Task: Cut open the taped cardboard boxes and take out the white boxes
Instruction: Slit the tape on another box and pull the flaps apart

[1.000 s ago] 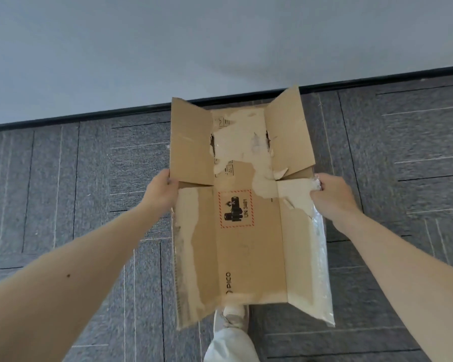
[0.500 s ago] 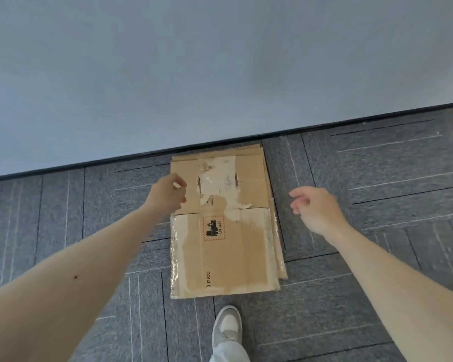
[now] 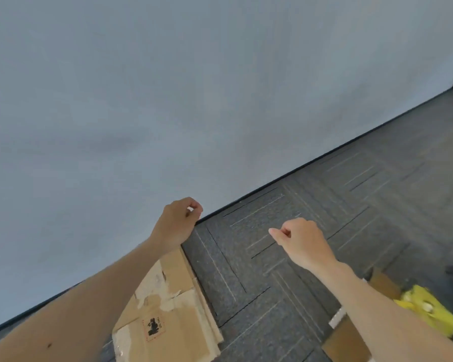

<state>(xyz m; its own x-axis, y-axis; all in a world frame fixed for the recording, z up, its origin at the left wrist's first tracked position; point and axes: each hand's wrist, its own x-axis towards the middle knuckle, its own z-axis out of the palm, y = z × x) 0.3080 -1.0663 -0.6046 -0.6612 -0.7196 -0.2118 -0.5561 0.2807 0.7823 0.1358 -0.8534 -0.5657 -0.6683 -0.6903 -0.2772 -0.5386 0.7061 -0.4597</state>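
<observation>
**Flattened cardboard box (image 3: 173, 322) lies clear of both grips**

The box rests on the grey carpet (image 3: 259, 283), partly under the left forearm. The left hand (image 3: 179, 223) hangs beyond the box's far end, fingers loosely curled and holding nothing. The right hand (image 3: 302, 244), also loosely curled and empty, hovers well to the box's right.

Left, flattened cardboard (image 3: 173, 322) — right, cardboard box (image 3: 347, 343).

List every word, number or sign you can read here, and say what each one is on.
On the flattened cardboard box, the red dashed-border label: a black pictogram shows, but the small print beside it is too blurred to read.
On the yellow item: no legible text.
No readable text anywhere else.
</observation>
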